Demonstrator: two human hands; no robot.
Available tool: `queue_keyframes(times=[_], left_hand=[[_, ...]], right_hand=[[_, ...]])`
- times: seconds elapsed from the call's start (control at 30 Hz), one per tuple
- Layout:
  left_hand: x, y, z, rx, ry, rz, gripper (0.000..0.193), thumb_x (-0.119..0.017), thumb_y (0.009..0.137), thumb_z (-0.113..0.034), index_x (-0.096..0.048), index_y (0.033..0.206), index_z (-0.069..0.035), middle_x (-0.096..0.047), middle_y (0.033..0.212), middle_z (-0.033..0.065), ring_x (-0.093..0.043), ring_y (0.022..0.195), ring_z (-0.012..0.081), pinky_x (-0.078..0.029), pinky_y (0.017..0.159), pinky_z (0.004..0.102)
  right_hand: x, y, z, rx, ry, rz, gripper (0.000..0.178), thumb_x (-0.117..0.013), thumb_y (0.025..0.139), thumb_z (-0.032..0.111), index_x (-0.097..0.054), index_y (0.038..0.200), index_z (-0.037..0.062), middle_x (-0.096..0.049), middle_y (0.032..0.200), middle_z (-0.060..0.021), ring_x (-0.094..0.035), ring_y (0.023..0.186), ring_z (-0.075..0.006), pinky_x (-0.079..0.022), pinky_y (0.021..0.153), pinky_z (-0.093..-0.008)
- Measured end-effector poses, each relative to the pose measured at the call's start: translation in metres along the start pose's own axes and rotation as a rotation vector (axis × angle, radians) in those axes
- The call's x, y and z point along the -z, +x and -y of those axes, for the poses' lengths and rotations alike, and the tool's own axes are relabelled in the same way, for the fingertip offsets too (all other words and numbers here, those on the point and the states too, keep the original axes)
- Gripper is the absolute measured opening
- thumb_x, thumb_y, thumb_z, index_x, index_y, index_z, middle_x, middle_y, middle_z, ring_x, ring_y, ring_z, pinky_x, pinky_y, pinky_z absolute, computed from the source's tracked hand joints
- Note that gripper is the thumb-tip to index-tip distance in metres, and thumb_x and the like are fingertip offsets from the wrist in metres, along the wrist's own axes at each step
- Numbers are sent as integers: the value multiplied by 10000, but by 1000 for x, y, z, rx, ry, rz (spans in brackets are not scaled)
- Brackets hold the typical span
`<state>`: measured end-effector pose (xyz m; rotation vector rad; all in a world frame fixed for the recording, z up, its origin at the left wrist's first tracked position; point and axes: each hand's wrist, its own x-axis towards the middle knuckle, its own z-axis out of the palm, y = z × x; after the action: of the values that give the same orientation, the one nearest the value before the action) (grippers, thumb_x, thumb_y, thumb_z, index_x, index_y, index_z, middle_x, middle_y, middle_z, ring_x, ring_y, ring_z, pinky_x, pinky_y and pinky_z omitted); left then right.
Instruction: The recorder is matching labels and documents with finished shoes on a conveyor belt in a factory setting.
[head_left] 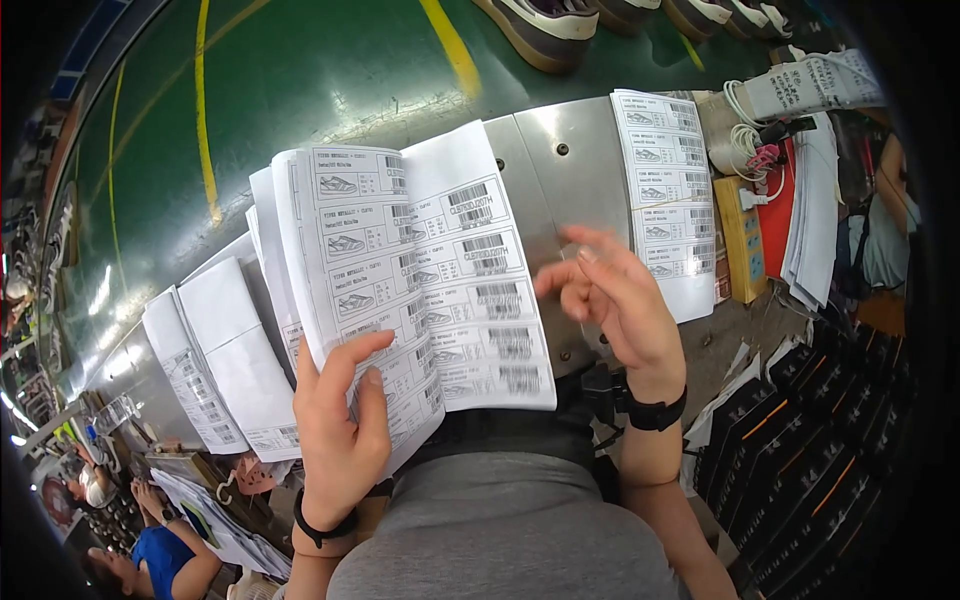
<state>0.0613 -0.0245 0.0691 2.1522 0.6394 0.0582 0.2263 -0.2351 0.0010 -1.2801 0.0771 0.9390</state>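
Note:
My left hand (342, 425) grips a thick stack of printed label sheets (365, 235) at its near edge, the index finger and thumb lying over the top pages. The stack lies open: a right-hand sheet (470, 170) fans out beside the bulkier left part. Rows of labels on it show shoe drawings and barcodes. Just right of that sheet hovers my right hand (625, 310), fingers apart and partly bent, slightly blurred, with nothing visible in it. A separate pile of label sheets (668, 190) lies farther right on the metal surface (545, 150).
Folded label sheets (215, 320) lie left of the stack. Beyond runs a green surface (320, 80) with yellow lines and several shoes (545, 30). At right are a yellow power strip (743, 240), white cables (743, 140) and black boxes (810, 450). A person in blue (165, 560) is at lower left.

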Motion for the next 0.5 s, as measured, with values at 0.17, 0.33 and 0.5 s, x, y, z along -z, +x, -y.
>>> queue_keyframes(times=[0.17, 0.33, 0.5], left_hand=[[-2, 0, 3, 16, -33, -9, 282, -531, 844, 82, -635, 1093, 1, -579, 1111, 145, -567, 1070, 263, -406, 953, 323], [1, -1, 16, 40, -70, 3, 349, -538, 850, 72, -586, 1190, 9, -573, 1193, 135, -545, 1114, 216, -404, 966, 309], [4, 0, 17, 94, -217, -26, 515, -516, 847, 85, -445, 1353, 26, -529, 1290, 142, -511, 1187, 191, -379, 1031, 315]], right_hand=[[-43, -13, -8, 76, -403, 206, 256, -623, 940, 189, -655, 1067, -31, -682, 894, -126, -642, 768, -177, -500, 683, -300], [-61, -33, -4, 313, -627, 69, 274, -591, 908, 75, -581, 1157, -40, -680, 958, -222, -703, 829, -324, -533, 713, -362], [-53, -46, 5, 672, -578, -167, 569, -609, 834, -81, -384, 1357, -66, -656, 1141, -234, -689, 958, -372, -553, 767, -363]])
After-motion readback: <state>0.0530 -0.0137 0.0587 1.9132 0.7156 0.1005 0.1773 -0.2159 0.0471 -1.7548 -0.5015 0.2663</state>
